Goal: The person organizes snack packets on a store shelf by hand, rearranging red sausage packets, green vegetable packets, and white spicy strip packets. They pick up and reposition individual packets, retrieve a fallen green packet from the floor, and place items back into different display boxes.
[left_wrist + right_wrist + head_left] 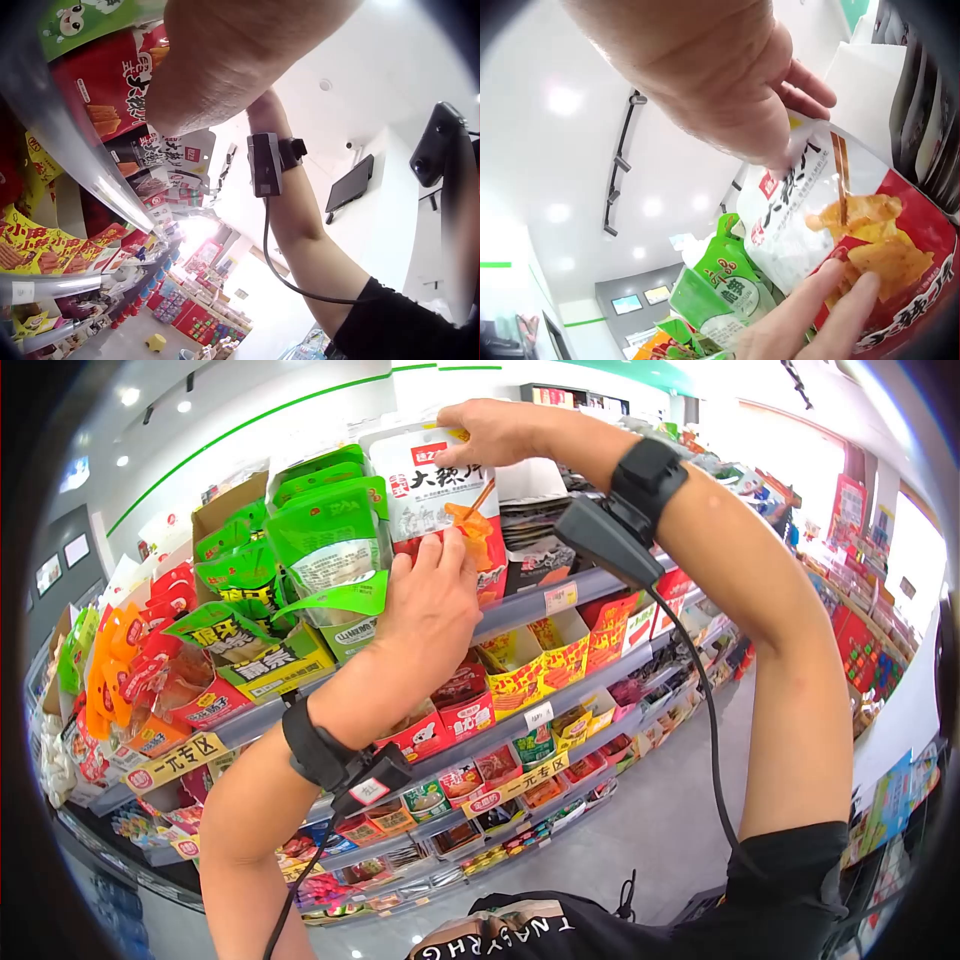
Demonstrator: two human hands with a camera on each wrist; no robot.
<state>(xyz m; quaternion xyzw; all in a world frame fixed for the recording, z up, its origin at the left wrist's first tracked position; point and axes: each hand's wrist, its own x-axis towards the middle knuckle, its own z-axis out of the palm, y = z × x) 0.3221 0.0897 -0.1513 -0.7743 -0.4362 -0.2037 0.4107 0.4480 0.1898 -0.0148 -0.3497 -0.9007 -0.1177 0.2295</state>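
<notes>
A white-and-red snack bag [432, 490] with a picture of orange slices stands upright on the top shelf, its lower part behind a red display-box front [915, 319]. My right hand [492, 432] pinches the bag's top edge, thumb on the printed face and fingers behind. Lower down, my left hand [432, 605] rests its extended fingers [821, 296] against the bag's front, near the rim of the red box. In the left wrist view, the left hand [232, 67] covers part of the red box face. Green snack bags [325, 540] stand just left of the white bag.
Dark packets [535, 525] fill a box right of the white bag. Orange packs [115, 660] hang at the far left. Lower shelves hold yellow boxes [520, 685] and red boxes [468, 715] behind price rails [560, 597]. A cable [705, 700] hangs from the right wrist camera.
</notes>
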